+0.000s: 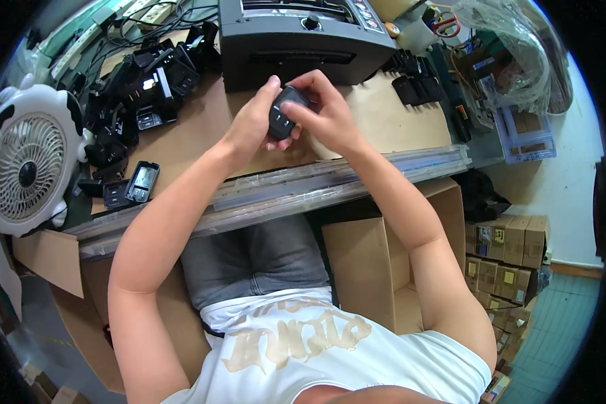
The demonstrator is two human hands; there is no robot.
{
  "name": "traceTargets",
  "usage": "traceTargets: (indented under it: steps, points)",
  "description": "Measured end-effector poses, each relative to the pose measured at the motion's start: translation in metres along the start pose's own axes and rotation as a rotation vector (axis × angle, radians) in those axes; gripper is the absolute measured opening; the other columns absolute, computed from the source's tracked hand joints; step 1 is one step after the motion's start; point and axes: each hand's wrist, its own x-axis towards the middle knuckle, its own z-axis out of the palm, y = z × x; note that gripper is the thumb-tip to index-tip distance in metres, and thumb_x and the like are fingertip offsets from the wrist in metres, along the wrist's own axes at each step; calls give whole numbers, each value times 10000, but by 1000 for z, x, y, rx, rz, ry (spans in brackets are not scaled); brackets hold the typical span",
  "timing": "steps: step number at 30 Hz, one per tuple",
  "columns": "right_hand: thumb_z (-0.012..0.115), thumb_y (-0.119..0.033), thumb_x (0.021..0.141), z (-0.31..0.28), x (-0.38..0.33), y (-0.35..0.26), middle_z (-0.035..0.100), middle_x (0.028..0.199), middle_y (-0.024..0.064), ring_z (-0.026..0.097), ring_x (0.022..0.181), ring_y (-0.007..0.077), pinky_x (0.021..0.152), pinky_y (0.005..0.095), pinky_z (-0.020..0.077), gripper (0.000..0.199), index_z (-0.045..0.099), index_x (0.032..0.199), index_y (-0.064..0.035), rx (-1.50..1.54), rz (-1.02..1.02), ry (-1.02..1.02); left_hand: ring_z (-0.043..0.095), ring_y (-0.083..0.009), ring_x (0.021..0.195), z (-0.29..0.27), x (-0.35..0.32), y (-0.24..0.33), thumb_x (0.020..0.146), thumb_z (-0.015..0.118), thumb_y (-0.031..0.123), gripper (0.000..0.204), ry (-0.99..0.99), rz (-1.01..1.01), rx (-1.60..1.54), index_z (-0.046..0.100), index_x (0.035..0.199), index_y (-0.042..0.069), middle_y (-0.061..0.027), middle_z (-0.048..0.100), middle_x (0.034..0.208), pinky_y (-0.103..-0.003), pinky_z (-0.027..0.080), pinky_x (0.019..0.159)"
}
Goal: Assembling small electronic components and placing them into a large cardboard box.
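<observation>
Both my hands are closed on a small black charger with short pale metal marks on its face, held just above the work surface in front of the grey machine. My left hand grips its left side, fingers curled beneath. From the right, my right hand holds it too, with the thumb across its face. A heap of black chargers lies to the left. Two more black charger pieces, one with an open tray, rest near the front left edge. At the right lies a row of black pieces.
A dark grey machine with a knob stands at the back. On the left is a white fan; cables and power strips lie behind the heap. An open cardboard box stands below the taped table edge. Stacked cartons are at right.
</observation>
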Motion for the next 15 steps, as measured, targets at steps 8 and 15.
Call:
traceTargets:
  steps: [8, 15]
  points:
    - [650, -73, 894, -10, 6, 7, 642, 872, 53, 552, 699, 115, 635, 224, 463, 110, 651, 994, -26, 30, 159, 54, 507, -92, 479, -2, 2, 2, 1026, 278, 557, 550, -68, -40, -36, 551, 1021, 80, -54, 631, 695, -177, 305, 382]
    - [695, -35, 835, -8, -9, -17, 642, 907, 68, 551, 739, 158, 652, 258, 455, 137, 669, 970, -42, -678, -467, 152, 514, -111, 478, -14, 6, 1, 1028, 270, 553, 553, -40, -55, -210, 526, 1070, 65, -75, 638, 702, -191, 318, 399]
